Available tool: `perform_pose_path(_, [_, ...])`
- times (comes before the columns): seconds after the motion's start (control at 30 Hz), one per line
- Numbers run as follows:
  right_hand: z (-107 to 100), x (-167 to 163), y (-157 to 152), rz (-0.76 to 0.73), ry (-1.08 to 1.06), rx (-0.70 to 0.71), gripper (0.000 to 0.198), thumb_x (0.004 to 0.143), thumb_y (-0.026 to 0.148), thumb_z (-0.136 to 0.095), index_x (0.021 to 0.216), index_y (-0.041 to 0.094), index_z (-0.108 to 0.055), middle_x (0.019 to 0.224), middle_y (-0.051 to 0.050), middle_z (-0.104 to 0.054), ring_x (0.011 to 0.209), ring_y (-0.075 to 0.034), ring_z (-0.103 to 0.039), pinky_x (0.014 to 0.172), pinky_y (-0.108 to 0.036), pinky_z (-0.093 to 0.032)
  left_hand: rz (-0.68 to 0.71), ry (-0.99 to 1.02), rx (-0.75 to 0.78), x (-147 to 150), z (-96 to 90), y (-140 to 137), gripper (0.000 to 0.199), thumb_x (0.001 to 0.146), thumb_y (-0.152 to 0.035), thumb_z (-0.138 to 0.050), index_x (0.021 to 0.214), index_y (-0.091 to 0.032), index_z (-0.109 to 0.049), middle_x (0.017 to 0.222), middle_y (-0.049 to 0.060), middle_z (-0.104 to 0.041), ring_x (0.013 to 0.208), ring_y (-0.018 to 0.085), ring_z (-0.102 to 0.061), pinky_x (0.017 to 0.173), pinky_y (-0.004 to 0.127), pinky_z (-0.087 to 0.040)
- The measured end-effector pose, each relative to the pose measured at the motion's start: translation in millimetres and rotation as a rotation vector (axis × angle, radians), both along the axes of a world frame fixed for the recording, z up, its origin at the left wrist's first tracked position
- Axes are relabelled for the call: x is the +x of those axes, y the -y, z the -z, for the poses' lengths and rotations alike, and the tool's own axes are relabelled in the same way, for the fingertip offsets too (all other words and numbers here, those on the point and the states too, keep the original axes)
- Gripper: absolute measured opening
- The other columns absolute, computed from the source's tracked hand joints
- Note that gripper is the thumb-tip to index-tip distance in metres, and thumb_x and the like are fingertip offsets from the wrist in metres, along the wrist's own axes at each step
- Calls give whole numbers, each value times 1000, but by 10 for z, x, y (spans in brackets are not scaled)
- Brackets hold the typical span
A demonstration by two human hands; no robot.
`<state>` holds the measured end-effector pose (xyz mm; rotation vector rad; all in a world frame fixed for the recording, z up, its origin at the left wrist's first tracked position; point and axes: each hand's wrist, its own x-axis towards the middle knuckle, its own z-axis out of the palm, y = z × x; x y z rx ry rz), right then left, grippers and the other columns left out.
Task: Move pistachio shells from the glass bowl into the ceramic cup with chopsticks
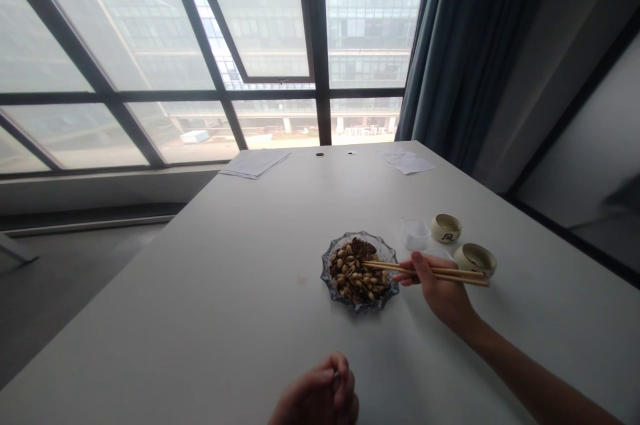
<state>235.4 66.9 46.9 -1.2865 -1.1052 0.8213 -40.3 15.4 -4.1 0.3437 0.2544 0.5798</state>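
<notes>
Head view: one pair of wooden chopsticks (465,272), seemingly light and stiff, held by the right hand (443,295) around their middle, tips at the nuts (350,271) in a glass bowl (385,251); left hand (323,388) lies nearer, fingers loosely curled, contents, if any, hidden. Nuts look hard and slippery, best pinched across their middles; bowl, probably heavy and breakable, suits a hold on opposite rims. Table (225,278) gives wide room leftward, its left edge well apart; two cups (447,231) crowd the right.

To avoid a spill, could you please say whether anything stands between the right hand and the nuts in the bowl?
Nothing visible does: the chopsticks in the right hand reach over the right rim of the bowl, tips at the nuts.
</notes>
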Motion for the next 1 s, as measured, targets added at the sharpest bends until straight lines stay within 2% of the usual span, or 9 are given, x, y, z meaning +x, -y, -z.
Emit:
perform_pose_path(0.37, [-17, -18, 6, -33, 39, 23, 41, 89, 57, -67, 87, 17, -77, 78, -11, -79, 65, -26, -76, 63, -35, -65, 8, 13, -6, -6, -5, -2, 12, 82, -30, -69, 85, -18, -68, 68, -1, -47, 61, 12, -43, 59, 26, -23])
perform_pose_path(0.57, [-84, -26, 24, 45, -28, 32, 46, 86, 60, -69, 81, 15, -77, 71, -12, -78, 61, -26, -76, 59, -33, -65, 13, 14, -5, -6, 0, 6, 13, 81, -31, -70, 84, -18, -68, 68, -1, -47, 61, 12, -43, 59, 26, -23])
perform_pose_path(0.8, [-234, 201, 166, 121, -32, 79, 47, 86, 58, -71, 87, 12, -77, 75, -13, -78, 65, -27, -77, 59, -33, -65, 20, 14, -8, -15, -7, 3, 12, 82, -30, -69, 85, -18, -69, 67, -2, -47, 60, 11, -41, 60, 25, -23])
perform_pose_path(0.9, [-211, 196, 188, 94, -11, 91, 44, 89, 56, -69, 88, 12, -77, 73, -12, -78, 63, -24, -77, 59, -32, -65, 19, 12, -13, -24, -26, -10, 12, 83, -30, -68, 86, -18, -69, 68, -2, -48, 61, 11, -41, 60, 25, -23])
perform_pose_path(1.0, [-140, 127, 168, -3, 57, 92, 40, 93, 52, -65, 88, 14, -77, 75, -10, -78, 62, -21, -75, 60, -30, -62, 13, 11, -11, -21, -31, -24, 13, 83, -30, -69, 88, -19, -69, 69, -2, -49, 61, 11, -40, 60, 25, -23])
